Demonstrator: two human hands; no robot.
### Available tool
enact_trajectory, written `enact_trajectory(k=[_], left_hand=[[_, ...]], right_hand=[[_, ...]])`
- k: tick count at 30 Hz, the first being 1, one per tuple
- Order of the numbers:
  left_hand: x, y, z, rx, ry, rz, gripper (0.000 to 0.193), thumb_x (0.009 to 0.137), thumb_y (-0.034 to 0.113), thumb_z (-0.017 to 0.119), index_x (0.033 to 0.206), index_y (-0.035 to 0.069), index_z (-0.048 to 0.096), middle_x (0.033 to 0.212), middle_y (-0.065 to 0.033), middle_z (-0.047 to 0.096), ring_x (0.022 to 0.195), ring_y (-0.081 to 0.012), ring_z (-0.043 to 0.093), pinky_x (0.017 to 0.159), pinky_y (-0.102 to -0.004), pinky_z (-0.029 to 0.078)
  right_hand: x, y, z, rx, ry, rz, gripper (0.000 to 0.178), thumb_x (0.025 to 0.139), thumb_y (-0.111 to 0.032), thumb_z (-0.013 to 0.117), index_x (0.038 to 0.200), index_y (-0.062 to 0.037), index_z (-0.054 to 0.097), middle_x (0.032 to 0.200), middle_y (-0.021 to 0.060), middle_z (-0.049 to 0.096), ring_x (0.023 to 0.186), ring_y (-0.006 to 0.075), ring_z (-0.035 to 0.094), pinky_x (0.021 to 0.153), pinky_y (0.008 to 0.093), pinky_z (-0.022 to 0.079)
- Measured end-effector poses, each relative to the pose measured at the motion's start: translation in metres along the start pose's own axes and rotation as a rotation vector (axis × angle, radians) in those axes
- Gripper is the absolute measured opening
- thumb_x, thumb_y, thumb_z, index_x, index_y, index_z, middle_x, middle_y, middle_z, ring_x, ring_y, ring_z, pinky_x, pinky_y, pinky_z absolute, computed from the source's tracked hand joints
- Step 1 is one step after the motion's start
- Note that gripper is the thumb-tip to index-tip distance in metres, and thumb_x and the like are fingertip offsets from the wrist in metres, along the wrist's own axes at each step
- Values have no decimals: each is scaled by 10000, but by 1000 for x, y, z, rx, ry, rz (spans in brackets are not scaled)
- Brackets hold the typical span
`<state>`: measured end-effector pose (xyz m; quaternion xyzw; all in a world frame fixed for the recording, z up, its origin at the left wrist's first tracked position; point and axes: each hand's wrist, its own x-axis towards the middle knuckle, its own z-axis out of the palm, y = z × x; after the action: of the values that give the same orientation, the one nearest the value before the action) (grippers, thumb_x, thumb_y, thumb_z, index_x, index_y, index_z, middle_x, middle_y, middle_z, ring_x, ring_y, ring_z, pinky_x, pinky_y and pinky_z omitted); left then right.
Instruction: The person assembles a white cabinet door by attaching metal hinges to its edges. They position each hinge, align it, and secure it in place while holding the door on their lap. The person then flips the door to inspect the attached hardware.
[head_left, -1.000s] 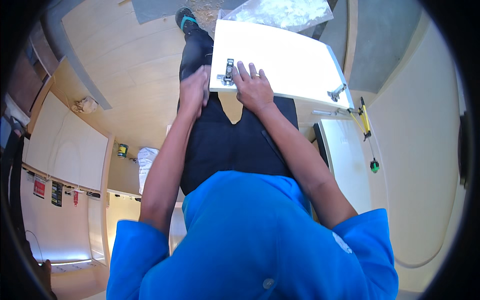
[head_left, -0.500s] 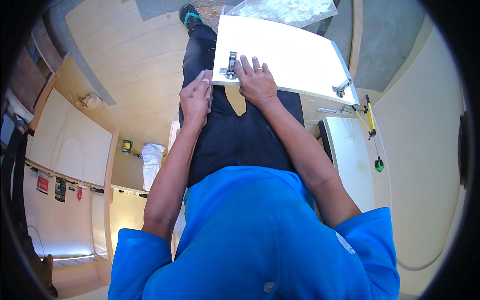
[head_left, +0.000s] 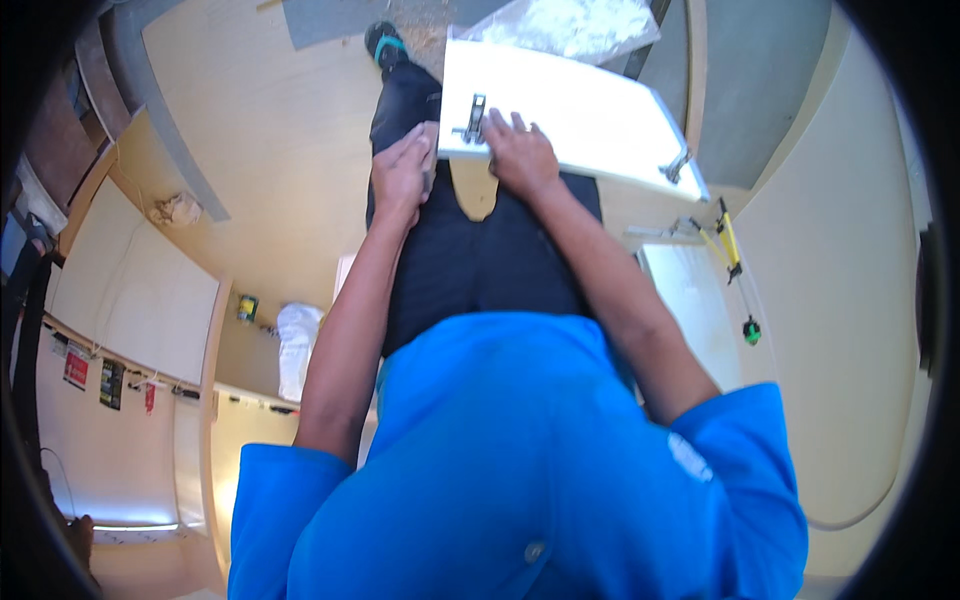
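A white cabinet door lies across my thighs, with one metal hinge near its left end and another hinge at the right end. Closed around a flat brown block, much like a sanding block, my left hand is at the door's left edge. The block's face is against or very near that edge; I cannot tell which. My right hand rests on the door's near side, fingers spread over its surface beside the left hinge. Both hands are slightly blurred.
Clear plastic wrapping lies past the door. To the right are a yellow-handled tool, a small green-and-black object and a white panel. On the left stand a white bag, a small can and a wooden cabinet.
My left hand has moved up slightly with the block along the door's left edge. The right fingers have shifted a little, and the whole view has tilted slightly.
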<state>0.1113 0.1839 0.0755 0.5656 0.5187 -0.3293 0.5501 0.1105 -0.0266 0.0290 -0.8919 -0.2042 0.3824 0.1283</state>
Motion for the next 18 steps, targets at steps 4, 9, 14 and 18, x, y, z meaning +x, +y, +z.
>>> enact_trajectory(k=[4,9,14,18], left_hand=[[-17,5,5,55,48,7,433,1019,209,597,1394,6,669,909,-95,740,487,-81,526,375,-222,375],[-3,9,10,101,39,5,435,1008,204,603,1376,-15,676,901,-101,737,458,-74,486,385,-238,374],[12,1,16,185,106,67,421,997,195,605,1347,-22,696,902,-102,739,451,-87,472,377,-254,355],[28,-6,23,104,110,76,413,985,193,614,1330,-11,712,951,-119,756,551,-119,592,451,-252,442]], right_hand=[[-2,-5,-1,-19,22,16,548,901,-162,620,1443,-102,576,1504,149,576,1340,404,592,1036,568,509],[5,-2,0,-36,27,12,586,873,-182,657,1448,-103,579,1517,152,567,1346,408,589,1057,564,504],[5,-1,7,-53,33,18,650,828,-187,704,1459,-111,567,1547,146,549,1361,404,578,1075,556,500],[-2,0,17,-27,64,19,554,903,-167,610,1453,-105,577,1506,159,570,1329,425,593,1055,591,492]])
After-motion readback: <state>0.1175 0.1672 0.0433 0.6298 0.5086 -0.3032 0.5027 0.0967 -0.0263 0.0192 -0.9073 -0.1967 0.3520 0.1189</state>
